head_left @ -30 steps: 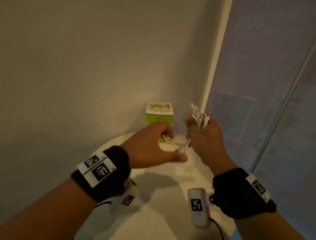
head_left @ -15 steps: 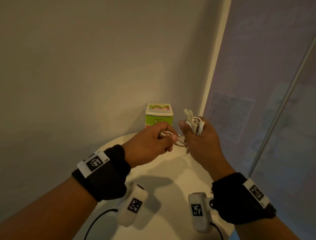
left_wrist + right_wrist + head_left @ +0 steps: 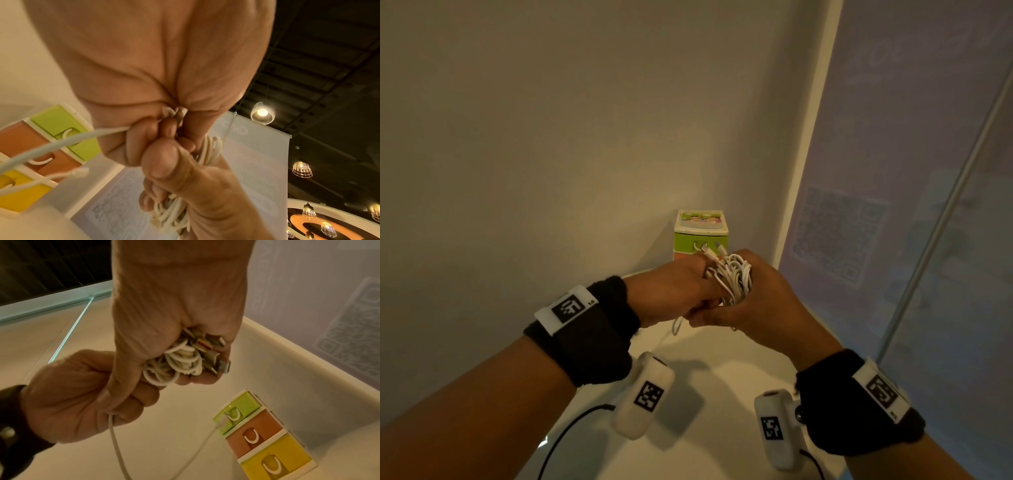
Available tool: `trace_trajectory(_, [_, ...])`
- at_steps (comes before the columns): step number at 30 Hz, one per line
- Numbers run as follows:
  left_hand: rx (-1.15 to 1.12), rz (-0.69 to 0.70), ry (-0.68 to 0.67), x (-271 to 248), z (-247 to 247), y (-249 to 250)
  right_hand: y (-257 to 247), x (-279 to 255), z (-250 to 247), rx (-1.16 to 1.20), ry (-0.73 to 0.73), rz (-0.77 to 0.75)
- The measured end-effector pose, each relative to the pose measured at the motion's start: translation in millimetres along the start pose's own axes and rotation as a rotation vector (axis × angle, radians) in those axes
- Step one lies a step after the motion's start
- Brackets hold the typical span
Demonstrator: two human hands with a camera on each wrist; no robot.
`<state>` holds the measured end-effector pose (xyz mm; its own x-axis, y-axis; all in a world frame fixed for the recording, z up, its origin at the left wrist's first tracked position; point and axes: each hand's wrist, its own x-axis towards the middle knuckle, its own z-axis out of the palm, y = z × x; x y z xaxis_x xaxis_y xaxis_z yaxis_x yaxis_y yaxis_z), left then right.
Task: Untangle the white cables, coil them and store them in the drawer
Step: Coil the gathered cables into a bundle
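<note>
My right hand (image 3: 756, 298) grips a coiled bundle of white cables (image 3: 734, 277) above the table, with several plugs (image 3: 213, 353) sticking out of the top. My left hand (image 3: 678, 294) presses against it from the left, its fingers curled round a loose white strand (image 3: 115, 434) of the same bundle. The strand (image 3: 61, 142) hangs down in a loop towards the table. Behind the hands stands the small drawer unit (image 3: 700, 233), with green, orange and yellow drawers (image 3: 263, 434), all shut.
The round white table (image 3: 705, 394) stands in a corner, with a plain wall to the left and behind. A translucent panel with a printed code (image 3: 835, 233) lies to the right. The drawer unit sits at the table's far edge.
My left hand has closed on the loose strand and moved right and up until it meets the right hand. Both hands now sit higher, in front of the drawer unit.
</note>
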<state>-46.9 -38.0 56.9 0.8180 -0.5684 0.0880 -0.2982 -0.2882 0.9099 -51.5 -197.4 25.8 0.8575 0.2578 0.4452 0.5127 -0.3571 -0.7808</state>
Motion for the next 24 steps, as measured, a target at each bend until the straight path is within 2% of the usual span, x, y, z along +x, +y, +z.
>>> trace_trajectory(5, [-0.044, 0.0, -0.02, -1.3, 4.3, -0.8, -3.4, 0.1, -1.4, -0.129, -0.044, -0.005])
trace_trajectory(8, [0.039, -0.032, 0.014, -0.1, 1.1, -5.1, -1.2, 0.7, -3.1, -0.214, -0.071, -0.015])
trace_trajectory(10, [0.01, -0.066, 0.072, 0.7, -2.3, -7.1, 2.0, 1.2, -4.7, -0.253, -0.057, -0.038])
trace_trajectory(12, [-0.125, -0.071, 0.161, -0.3, -5.0, -7.4, 5.8, 1.1, -4.1, -0.193, 0.015, -0.009])
trace_trajectory(14, [-0.274, -0.024, 0.241, -1.1, -5.2, -7.8, 8.6, 2.8, -3.4, -0.07, 0.143, 0.085])
trace_trajectory(18, [-0.263, 0.102, 0.414, -1.1, 7.9, -19.0, 11.6, 12.5, -3.2, 0.209, 0.393, 0.217])
trace_trajectory(20, [-0.28, 0.135, 0.465, -0.9, 21.2, -21.3, 9.2, 15.9, -1.2, 0.235, 0.436, 0.228])
trace_trajectory(24, [-0.298, 0.189, 0.594, 1.3, 39.5, -20.0, 0.2, 17.3, 10.1, 0.35, 0.402, 0.229])
